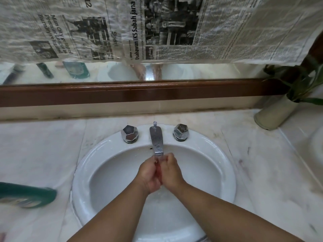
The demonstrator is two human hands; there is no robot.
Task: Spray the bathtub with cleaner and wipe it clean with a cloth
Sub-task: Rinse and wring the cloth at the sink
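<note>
- Head view: the bathtub and the cloth cannot be made out here. A blurred green item (pixel 26 194) is seen lying on the worktop (pixel 35 154) to the left of the sink (pixel 83 172), cut off by the picture's edge. Whether it is the cleaner cannot be told.
- The left grip (pixel 150 173) and right grip (pixel 172 172) are pressed palm to palm over the basin, just under the tip of the spout (pixel 157 142). No object is held.
- The left grip's fingers are seen laid fairly straight. The right grip's fingers look bent at the knuckles against the left, and whether they are closed cannot be told. A reddish tint is seen between the palms.
- The sink is oval, white and glossy, set into a pale, veined, marble-like worktop. The spout is flat chrome, spotted with drops, and is flanked by two faceted chrome knobs (pixel 129 133) (pixel 180 132).
- Behind the sink a mirror (pixel 209 72) is bordered by a brown wooden frame (pixel 122 92). Most of the glass is covered by wrinkled newspaper (pixel 157 28), so only a low strip of blurred reflections is left visible.
- At the right a pale cylindrical vase (pixel 274 114) with dark green leaves (pixel 300 79) is seen standing tilted on the worktop. A second white curved edge (pixel 319 145) is cut off at the frame's right side.
</note>
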